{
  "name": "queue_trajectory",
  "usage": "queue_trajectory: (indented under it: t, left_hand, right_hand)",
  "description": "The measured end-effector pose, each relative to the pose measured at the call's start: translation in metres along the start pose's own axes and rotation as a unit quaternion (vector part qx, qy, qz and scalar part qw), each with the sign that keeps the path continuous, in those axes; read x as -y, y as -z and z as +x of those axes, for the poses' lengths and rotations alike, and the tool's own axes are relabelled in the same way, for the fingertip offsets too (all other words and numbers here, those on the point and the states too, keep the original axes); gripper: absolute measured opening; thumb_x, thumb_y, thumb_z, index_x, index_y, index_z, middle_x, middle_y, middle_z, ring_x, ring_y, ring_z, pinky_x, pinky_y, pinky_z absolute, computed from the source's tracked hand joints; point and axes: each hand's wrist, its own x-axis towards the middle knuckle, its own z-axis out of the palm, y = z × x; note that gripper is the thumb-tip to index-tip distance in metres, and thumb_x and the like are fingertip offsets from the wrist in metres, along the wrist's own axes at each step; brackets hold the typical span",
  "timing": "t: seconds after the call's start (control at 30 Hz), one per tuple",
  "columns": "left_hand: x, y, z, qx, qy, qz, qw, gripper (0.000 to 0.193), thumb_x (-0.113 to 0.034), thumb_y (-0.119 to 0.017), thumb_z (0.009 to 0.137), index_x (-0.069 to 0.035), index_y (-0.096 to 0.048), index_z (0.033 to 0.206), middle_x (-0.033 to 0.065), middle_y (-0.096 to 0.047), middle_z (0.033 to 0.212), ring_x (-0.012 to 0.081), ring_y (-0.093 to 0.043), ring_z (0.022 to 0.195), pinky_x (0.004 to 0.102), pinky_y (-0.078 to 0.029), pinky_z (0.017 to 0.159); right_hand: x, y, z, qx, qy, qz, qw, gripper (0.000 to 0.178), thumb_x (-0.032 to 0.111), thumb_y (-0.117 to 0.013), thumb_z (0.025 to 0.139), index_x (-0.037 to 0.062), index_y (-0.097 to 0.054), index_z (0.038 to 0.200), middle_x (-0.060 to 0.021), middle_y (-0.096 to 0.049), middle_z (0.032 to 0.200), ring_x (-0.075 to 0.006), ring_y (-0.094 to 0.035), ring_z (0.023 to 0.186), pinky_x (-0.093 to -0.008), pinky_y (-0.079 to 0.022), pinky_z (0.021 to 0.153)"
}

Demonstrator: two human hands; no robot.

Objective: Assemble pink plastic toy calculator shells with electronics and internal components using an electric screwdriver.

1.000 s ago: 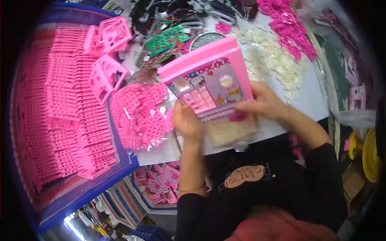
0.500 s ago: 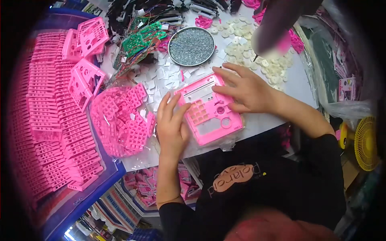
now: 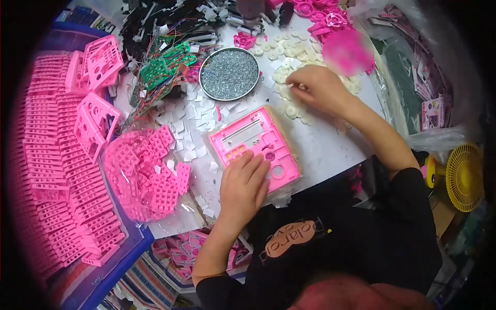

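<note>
A pink plastic casing panel (image 3: 281, 160) lies on a pale block on the white table, showing a long slot, round holes and small fittings. My left hand (image 3: 243, 188) rests flat across its near-left part, fingers stretched out and covering most of the grid of square openings. Farther right, my right hand (image 3: 323, 90) is over a scatter of cream-coloured discs (image 3: 292, 109). Its thumb and fingers are pinched together; a pale bit shows at the tips, too small to name.
A round dish of small metal screws (image 3: 230, 75) stands beyond the panel. Left are white paper squares (image 3: 188, 155), a clear bag of pink keypads (image 3: 142, 175) and a blue crate (image 3: 137, 243) of stacked pink parts. Green circuit boards (image 3: 155, 72) with wires lie behind; a yellow fan (image 3: 462, 178) stands right.
My right hand has left the panel's upper right edge for the cream discs and closed its fingertips. My left hand has slid onto the grid. The dark blurred shape over the discs has moved away.
</note>
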Motion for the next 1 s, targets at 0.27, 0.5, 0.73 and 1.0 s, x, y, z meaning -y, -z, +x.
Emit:
queue_trajectory:
  t: [0.27, 0.5, 0.73, 1.0]
  left_hand:
    - [-0.001, 0.000, -0.001, -0.016, 0.008, -0.017, 1.000, 0.044, -0.011, -0.075, 0.078, -0.009, -0.069, 0.121, 0.0116, -0.064, 0.128, 0.0353, -0.055, 0.126, 0.0487, -0.044, 0.103]
    - [-0.011, -0.001, 0.003, -0.189, 0.079, -0.133, 0.970, 0.020, -0.013, -0.067, 0.093, -0.003, -0.067, 0.111, 0.0081, -0.067, 0.090, 0.0165, -0.063, 0.078, 0.0285, -0.049, 0.067]
    - [-0.020, 0.012, -0.002, 0.154, 0.260, -0.617, 0.726, 0.038, -0.032, -0.046, 0.108, -0.005, -0.059, 0.084, -0.0033, -0.053, 0.066, 0.0042, -0.041, 0.056, 0.0216, -0.032, 0.051]
    - [-0.037, -0.001, -0.015, -0.041, 0.137, -0.283, 0.948, 0.011, -0.011, -0.063, 0.094, -0.003, -0.066, 0.086, 0.0067, -0.060, 0.071, 0.0195, -0.056, 0.061, 0.0304, -0.043, 0.056]
  right_hand:
    - [0.015, -0.029, 0.052, 0.174, 0.003, -0.150, 0.973, 0.017, 0.025, -0.067, 0.082, 0.0090, -0.069, 0.089, -0.0125, -0.067, 0.082, -0.0334, -0.066, 0.083, -0.0461, -0.054, 0.069]
    - [0.029, 0.011, 0.025, 0.020, 0.059, 0.129, 0.990, 0.015, 0.019, -0.071, 0.081, 0.0073, -0.068, 0.089, -0.0108, -0.063, 0.084, -0.0316, -0.063, 0.079, -0.0423, -0.051, 0.066]
    - [0.114, 0.010, -0.056, -0.008, 0.234, 0.301, 0.924, 0.016, 0.015, -0.079, 0.079, 0.0100, -0.068, 0.091, -0.0034, -0.061, 0.081, -0.0245, -0.060, 0.074, -0.0359, -0.049, 0.060]
    - [0.134, 0.012, -0.071, 0.097, -0.052, 0.412, 0.905, 0.015, 0.013, -0.076, 0.084, 0.0060, -0.069, 0.094, -0.0100, -0.066, 0.080, -0.0290, -0.064, 0.066, -0.0388, -0.051, 0.060]
